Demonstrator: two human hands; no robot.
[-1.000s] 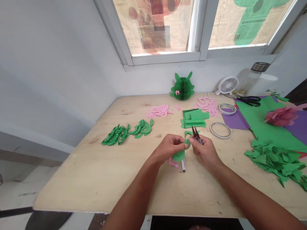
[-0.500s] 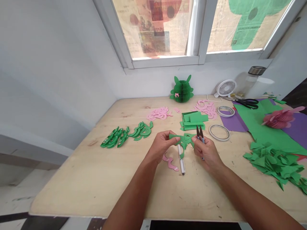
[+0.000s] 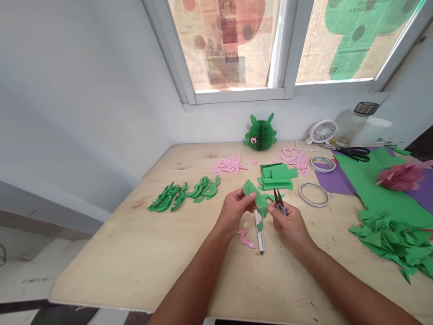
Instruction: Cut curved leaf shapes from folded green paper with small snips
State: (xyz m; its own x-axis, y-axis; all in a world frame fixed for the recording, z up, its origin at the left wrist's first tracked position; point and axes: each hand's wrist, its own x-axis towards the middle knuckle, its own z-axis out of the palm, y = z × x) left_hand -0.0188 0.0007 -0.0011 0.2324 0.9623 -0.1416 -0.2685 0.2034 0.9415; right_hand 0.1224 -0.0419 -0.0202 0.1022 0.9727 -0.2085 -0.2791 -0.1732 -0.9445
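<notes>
My left hand [image 3: 238, 208] pinches a green paper piece [image 3: 254, 192] that has curved lines on it. The small scissors [image 3: 279, 201] are in my right hand [image 3: 289, 221], blades pointing up and slightly apart, while its fingertips touch the right end of the green paper. Below the hands, a white pen [image 3: 260, 237] lies on the table with a curved green scrap [image 3: 260, 220] over its upper part. A curved pink cutout [image 3: 246, 239] rests left of the pen.
Green cutouts [image 3: 204, 188] and pink cutouts [image 3: 230, 165] lie left and beyond my hands. Folded green papers [image 3: 277, 176], tape rolls [image 3: 314, 194], black scissors [image 3: 353, 153] and green scraps [image 3: 392, 239] are to the right. A green paper figure [image 3: 260, 134] stands near the wall.
The green paper has turned in my hands, its left end now higher and showing a rounded edge. My right hand has come closer to my left. The whole view has shifted slightly.
</notes>
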